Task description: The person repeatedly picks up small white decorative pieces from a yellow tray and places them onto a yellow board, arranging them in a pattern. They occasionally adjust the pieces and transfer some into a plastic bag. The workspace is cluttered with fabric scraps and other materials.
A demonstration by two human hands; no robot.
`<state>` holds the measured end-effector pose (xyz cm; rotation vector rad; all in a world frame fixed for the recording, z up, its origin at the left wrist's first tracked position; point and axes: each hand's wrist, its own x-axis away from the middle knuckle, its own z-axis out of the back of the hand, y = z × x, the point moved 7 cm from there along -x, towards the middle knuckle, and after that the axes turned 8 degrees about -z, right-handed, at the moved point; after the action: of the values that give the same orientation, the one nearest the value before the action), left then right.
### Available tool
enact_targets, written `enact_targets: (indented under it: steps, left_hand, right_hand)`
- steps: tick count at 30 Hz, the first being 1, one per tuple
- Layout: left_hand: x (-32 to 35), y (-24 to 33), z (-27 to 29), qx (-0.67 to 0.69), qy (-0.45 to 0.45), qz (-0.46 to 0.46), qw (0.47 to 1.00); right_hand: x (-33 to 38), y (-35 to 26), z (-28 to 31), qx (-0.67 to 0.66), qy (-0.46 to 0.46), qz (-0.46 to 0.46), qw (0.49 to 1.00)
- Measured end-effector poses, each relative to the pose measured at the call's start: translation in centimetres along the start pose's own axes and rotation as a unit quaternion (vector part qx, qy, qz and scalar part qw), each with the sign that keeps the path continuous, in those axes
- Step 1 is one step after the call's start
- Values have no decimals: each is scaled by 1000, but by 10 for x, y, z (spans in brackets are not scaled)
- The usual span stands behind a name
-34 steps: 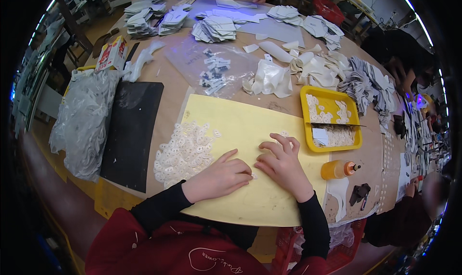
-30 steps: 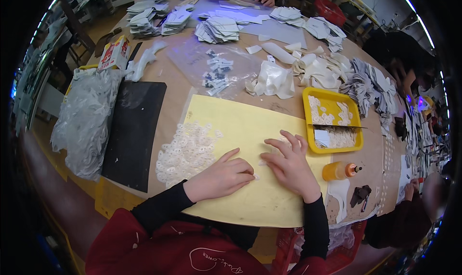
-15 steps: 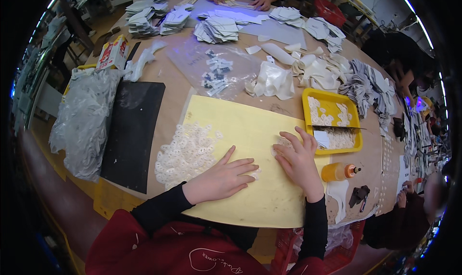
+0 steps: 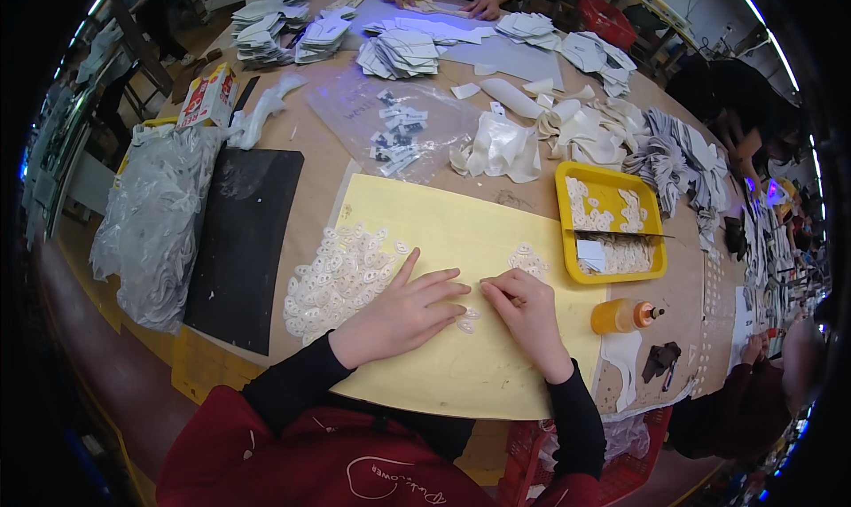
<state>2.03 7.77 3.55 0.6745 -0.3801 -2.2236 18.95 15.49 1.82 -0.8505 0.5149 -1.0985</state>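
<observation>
pressing flat and open on the yellow sheet [image 4: 461,241], the left hand [image 4: 403,316] could brush loose white pieces [image 4: 341,272] while the right hand [image 4: 523,308], fingers curled, pinches one small piece [image 4: 465,323] nearby.

Small white piece [image 4: 464,323] between my fingertips is too small to identify; my right hand [image 4: 525,314] hides its grip (curled fingers).

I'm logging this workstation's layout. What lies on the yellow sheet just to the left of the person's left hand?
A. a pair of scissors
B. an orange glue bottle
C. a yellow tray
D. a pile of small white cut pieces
D: a pile of small white cut pieces lies on the yellow sheet beside the left hand.
</observation>
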Motion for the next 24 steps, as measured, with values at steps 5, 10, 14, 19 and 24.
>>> enact_targets:
  steps: [5,10,14,19,24]
  left_hand:
    - [0,-2,-1,-2,1,-1,1000]
    - [3,-6,-10,1,-45,22,999]
    - [3,-5,-21,-1,-88,28,996]
    - [4,-4,-30,-25,-120,16,992]
    - [5,-4,-27,-30,-116,20,993]
  right_hand:
    - [1,15,-20,-186,-44,-114,975]
    - [2,11,3,61,-18,-102,993]
    - [3,8,33,136,14,-93,986]
    - [-4,12,64,148,100,-58,982]
    - [-1,-12,37,168,60,158,971]
